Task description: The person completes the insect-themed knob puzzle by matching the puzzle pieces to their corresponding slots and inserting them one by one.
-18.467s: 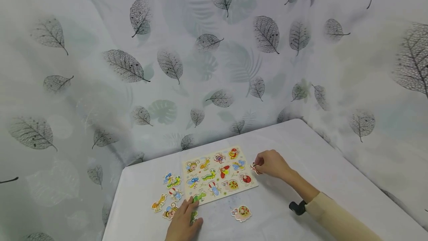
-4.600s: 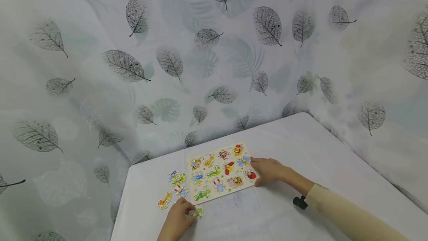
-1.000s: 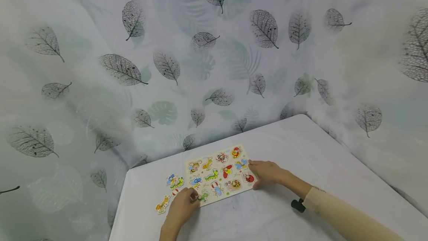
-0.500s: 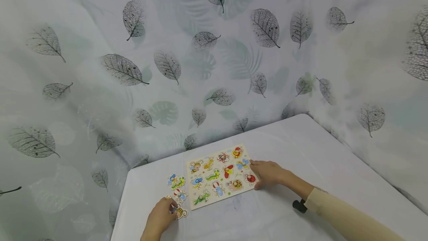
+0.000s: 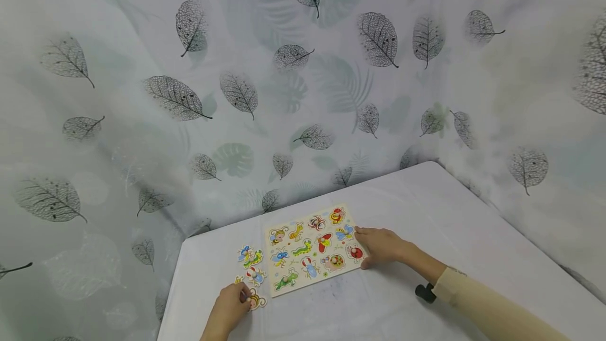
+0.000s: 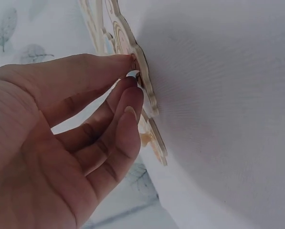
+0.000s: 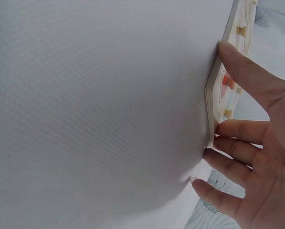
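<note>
My left hand pinches a bee puzzle piece at the table's front left, thumb and fingertips meeting at its small knob. In the left wrist view the piece's edge stands close to the white tabletop; whether it touches is unclear. Behind the fingers, an orange insect piece is mostly hidden. The wooden insect puzzle board lies flat, with a green grasshopper piece in its near left corner. Along its right side rests my right hand, thumb and fairly straight fingers touching the edges around the near corner.
Loose pieces lie left of the board: a beetle, a caterpillar and a blue fly. A black device sits under the right wrist. Leaf-printed curtains hang behind the white table.
The spider, snail and grasshopper pieces, formerly loose, are on the board. Within the last second my left hand left the grasshopper and took hold of the bee. My right hand stays at the board.
</note>
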`<state>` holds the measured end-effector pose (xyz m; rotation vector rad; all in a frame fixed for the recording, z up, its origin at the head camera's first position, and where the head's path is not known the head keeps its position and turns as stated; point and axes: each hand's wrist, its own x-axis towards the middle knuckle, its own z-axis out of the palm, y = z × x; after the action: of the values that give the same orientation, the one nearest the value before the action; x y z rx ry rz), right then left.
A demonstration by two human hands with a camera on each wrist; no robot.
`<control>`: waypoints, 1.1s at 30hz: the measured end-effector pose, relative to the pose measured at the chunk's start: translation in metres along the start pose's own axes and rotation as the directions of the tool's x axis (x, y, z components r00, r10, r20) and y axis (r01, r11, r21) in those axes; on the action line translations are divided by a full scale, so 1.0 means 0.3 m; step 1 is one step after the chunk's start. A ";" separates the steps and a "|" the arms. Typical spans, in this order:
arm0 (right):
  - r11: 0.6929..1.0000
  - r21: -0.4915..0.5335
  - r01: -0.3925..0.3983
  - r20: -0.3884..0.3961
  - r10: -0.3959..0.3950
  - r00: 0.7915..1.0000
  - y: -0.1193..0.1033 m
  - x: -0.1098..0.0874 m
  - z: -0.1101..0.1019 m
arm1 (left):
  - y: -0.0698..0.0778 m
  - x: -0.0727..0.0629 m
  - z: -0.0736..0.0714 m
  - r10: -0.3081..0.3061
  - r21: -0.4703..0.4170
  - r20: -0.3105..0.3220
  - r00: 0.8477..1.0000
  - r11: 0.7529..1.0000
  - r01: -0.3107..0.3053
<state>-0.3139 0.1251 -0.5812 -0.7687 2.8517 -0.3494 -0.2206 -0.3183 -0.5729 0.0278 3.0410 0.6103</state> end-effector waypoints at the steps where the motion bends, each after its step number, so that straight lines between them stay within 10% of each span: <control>1: 1.000 -0.001 -0.001 0.002 0.001 1.000 0.001 0.000 0.000 | -0.001 0.001 0.001 0.000 -0.001 -0.003 1.000 1.000 0.000; 33: 1.000 0.006 -0.013 -0.003 0.013 1.000 -0.003 0.000 0.002 | -0.016 -0.004 -0.049 -0.048 -0.064 -0.013 0.999 0.997 0.047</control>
<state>-0.3133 0.1241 -0.5816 -0.7488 2.8563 -0.3572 -0.2202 -0.3285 -0.5610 -0.0518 3.0245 0.7063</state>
